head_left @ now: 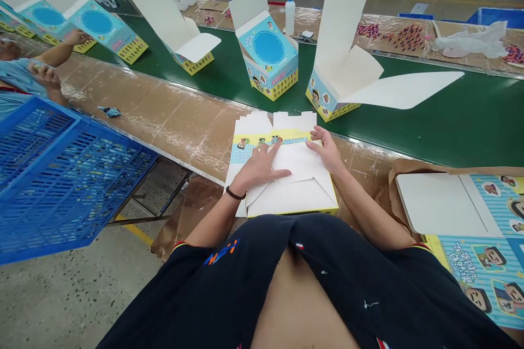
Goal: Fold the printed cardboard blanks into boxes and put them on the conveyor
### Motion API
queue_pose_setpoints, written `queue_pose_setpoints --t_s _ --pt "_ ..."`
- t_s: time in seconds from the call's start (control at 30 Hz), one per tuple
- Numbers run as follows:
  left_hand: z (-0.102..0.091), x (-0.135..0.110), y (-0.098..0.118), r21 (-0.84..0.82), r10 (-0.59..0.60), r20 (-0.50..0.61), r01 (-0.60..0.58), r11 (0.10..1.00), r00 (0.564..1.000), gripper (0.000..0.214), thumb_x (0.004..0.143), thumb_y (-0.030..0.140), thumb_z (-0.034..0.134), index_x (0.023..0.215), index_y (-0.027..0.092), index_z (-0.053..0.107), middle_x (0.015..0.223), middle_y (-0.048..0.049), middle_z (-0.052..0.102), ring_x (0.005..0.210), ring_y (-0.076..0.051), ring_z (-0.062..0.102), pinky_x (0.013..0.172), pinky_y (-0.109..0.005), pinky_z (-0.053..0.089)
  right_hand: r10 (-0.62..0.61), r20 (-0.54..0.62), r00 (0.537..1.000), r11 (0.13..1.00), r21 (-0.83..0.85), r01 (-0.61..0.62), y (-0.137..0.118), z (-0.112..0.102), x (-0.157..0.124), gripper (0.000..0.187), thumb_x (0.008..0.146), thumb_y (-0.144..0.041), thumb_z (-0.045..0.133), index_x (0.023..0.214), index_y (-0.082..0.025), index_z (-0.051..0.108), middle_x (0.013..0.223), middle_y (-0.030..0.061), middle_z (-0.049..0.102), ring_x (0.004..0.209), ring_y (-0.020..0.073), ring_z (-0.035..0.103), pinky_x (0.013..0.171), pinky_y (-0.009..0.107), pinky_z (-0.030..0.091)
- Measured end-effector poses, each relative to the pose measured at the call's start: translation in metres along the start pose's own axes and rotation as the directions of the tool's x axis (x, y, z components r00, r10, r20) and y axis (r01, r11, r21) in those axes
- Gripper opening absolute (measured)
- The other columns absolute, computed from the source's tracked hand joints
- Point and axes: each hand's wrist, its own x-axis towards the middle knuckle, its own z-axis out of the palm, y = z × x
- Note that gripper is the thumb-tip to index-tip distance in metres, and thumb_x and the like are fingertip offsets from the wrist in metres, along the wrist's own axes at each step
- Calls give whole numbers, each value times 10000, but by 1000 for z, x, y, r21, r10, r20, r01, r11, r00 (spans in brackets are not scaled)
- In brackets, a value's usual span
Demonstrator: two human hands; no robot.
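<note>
I have both hands on a partly folded carton that lies right in front of my body, on the brown-covered table. My left hand is spread wide, palm down, its thumb stretched to the right across the white panel and its fingers reaching the yellow printed strip. My right hand rests at the carton's far right edge, fingers loosely bent and set apart from the thumb, not closed around anything. The white tabs at the far end point away from me, and folded white panels form creases on the near side. A dark band circles my left wrist. Just beyond the carton runs a green belt, where a box with a blue oval stands between two boxes with raised white flaps, a left one and a right one. Behind them is a bottle with a blue cap. To my right lie printed sheets; to my left is a blue crate. Farther left, a co-worker's hand is at another printed box.
</note>
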Motion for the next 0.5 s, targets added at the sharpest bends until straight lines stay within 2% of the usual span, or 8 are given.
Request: queue_pose_setpoints --t_s 0.1,0.2,0.3,0.4,0.5 --pt "-3 -3 -4 -20 5 -22 -6 1000 1000 1045 827 686 680 1661 280 200 1607 -235 363 1453 -502 386 1155 -613 354 -20 44 999 997 -73 23 -4 -4 -3 929 783 -680 684 1532 -212 395 1510 161 507 1426 318 452 1203 500 395" --pt "-6 0 -9 -24 -8 -23 8 1000 1000 1087 745 628 786 1634 284 263 1545 -220 430 1399 -493 434 1128 -617 381 -72 237 969 946 -291 142 -11 -11 -8 1046 703 -603 819 1574 -230 375 1599 156 396 1479 352 377 1245 535 332" --pt "-8 4 -7 -11 -19 -5 19 1000 1000 1064 728 585 817 1606 254 314 1506 -215 455 1356 -480 466 1122 -609 388 -18 407 913 830 -503 241 -23 -14 -15 1145 610 -503 924 1589 -245 391 1609 155 341 1500 413 312 1247 588 306" --pt "-9 6 3 33 -60 -2 60 998 998 1087 718 526 851 1602 202 307 1511 -244 432 1355 -491 449 1092 -579 421 103 381 919 725 -661 193 -35 -11 -21 1127 645 -449 924 1608 -244 375 1563 177 359 1439 455 368 1169 621 390" --pt "-8 5 12 73 -79 -2 79 994 997 1104 718 510 860 1604 174 294 1508 -266 432 1347 -500 450 1062 -568 445 135 347 928 669 -723 173 -41 -9 -24 1123 661 -431 923 1616 -249 361 1558 185 357 1409 467 388 1118 610 443"
